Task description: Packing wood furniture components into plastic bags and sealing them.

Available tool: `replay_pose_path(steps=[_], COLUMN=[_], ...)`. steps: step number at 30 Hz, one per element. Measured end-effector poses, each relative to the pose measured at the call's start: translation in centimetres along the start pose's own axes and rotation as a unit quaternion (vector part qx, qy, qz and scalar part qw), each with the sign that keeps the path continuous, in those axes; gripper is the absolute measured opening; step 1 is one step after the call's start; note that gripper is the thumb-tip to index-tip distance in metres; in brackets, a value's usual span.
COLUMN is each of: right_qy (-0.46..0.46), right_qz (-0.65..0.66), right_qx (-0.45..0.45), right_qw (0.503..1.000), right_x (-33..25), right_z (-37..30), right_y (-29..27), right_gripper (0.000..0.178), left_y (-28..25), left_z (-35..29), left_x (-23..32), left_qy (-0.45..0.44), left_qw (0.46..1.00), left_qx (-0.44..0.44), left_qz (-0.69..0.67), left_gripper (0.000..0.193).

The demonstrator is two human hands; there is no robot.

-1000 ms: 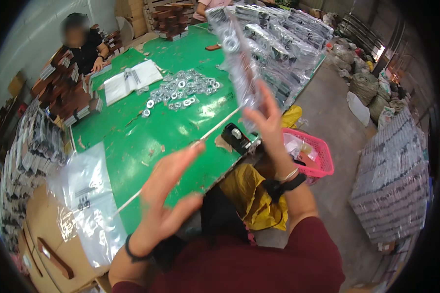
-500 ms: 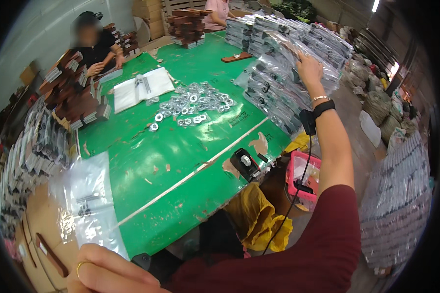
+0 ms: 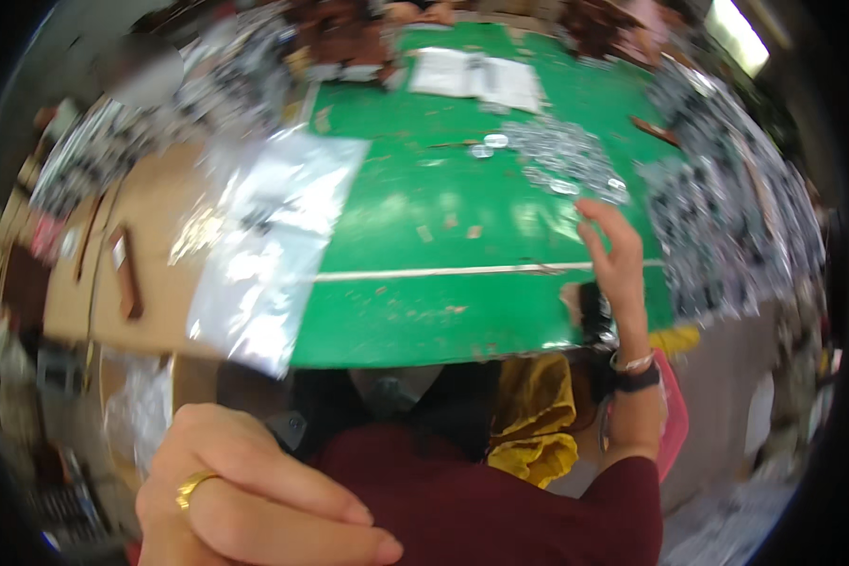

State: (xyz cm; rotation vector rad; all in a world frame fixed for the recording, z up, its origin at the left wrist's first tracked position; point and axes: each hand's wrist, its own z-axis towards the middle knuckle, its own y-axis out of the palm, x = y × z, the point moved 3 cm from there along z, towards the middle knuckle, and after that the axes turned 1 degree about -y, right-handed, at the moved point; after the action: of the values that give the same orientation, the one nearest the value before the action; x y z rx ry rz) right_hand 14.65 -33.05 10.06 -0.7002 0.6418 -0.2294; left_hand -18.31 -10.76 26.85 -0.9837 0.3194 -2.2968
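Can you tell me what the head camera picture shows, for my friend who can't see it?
A person's right hand is open above a green table, near a heap of small shiny metal parts. Their left hand, with a gold ring, is curled close to the camera. Clear plastic bags lie on the table's left side, and the picture is blurry.

Green table (image 3: 424, 321) centre lies open; packet stacks (image 3: 726, 226) block right.

Right hand (image 3: 616, 264) open over green table (image 3: 415, 311) — left hand (image 3: 255, 500) low, empty.
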Motion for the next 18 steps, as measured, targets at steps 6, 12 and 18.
replay_pose_path(steps=[6,12,18], right_qy=[0.017,-0.048,-0.062], right_qz=[0.25,0.302,0.271], right_qx=[-0.111,-0.185,-0.25], right_qw=[0.962,0.934,0.928], right_x=[-9.8,-17.0,-19.4], right_z=[-2.2,-3.8,-4.6], right_y=[14.1,21.6,23.1], right_gripper=[0.022,0.022,0.021], left_y=[-4.0,-8.4,-20.5], left_z=[-5.6,-9.8,-18.2], left_x=[2.1,2.9,-2.7], left_qy=[0.107,0.11,-0.261], left_qw=[0.987,0.986,0.863], left_qx=[0.087,0.004,0.18], left_qz=[0.08,0.125,0.394], left_gripper=[0.016,0.042,0.035])
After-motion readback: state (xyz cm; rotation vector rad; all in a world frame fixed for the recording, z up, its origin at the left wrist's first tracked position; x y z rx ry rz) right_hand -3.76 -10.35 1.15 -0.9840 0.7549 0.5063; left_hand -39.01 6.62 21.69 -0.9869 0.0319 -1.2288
